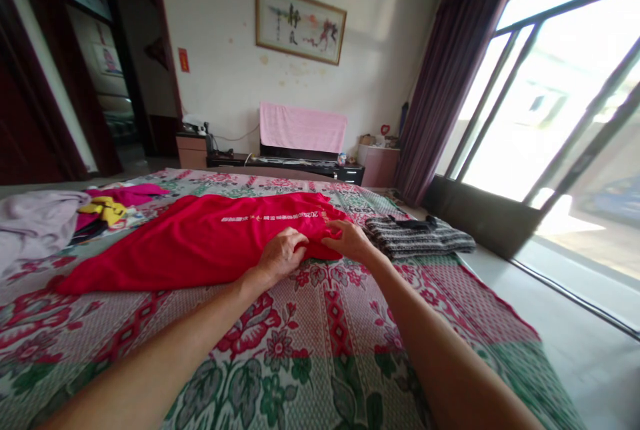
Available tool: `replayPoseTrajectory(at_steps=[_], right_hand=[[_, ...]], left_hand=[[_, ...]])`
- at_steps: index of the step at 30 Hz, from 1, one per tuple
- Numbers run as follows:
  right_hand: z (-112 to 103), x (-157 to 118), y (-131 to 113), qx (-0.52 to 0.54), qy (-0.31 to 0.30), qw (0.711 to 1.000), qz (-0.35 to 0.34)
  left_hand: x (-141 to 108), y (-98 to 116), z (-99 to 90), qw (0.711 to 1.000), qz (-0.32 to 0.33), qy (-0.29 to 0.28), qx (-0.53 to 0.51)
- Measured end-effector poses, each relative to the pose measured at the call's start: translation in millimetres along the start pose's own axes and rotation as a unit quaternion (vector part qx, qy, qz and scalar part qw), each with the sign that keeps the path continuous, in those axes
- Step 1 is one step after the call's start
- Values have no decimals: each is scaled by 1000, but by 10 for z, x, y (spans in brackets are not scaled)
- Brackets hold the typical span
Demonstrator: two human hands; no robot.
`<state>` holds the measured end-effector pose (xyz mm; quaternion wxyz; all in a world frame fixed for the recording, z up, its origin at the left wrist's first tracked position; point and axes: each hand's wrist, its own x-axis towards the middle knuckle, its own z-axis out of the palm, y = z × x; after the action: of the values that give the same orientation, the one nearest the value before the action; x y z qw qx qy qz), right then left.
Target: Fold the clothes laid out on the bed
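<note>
A red garment (pixel 200 243) with a line of white printing lies spread across the flowered bed cover; its exact kind cannot be made out. Near its right end, my left hand (pixel 283 255) rests with curled fingers closed on the fabric at the near edge. Just to the right, my right hand (pixel 350 241) pinches the garment's right end between thumb and fingers. The cloth is bunched and wrinkled between both hands. Beside my right hand lies a folded black-and-grey striped knit garment (pixel 420 237).
The bed cover (pixel 270 363) is patterned in red, green and white. At the left is a loose clothes pile with a grey garment (pixel 40 220), a yellow piece (pixel 107 209) and a magenta piece (pixel 143 193). Beyond the bed stands a low black cabinet (pixel 300 169); windows (pixel 545 103) are at right.
</note>
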<state>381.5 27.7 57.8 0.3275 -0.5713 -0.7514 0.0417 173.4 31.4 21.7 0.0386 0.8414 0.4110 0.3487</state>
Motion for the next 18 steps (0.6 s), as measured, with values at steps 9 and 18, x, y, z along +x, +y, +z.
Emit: replayPoseTrajectory(at_steps=[9,18], right_hand=[[-102,45,141,-106,49,972,202],[-84,-48,-196,5,53,994,-95]], left_hand=[[-25,-101,48,994,-4,-54,92],[-75,-132,123,994,3,-32,102]])
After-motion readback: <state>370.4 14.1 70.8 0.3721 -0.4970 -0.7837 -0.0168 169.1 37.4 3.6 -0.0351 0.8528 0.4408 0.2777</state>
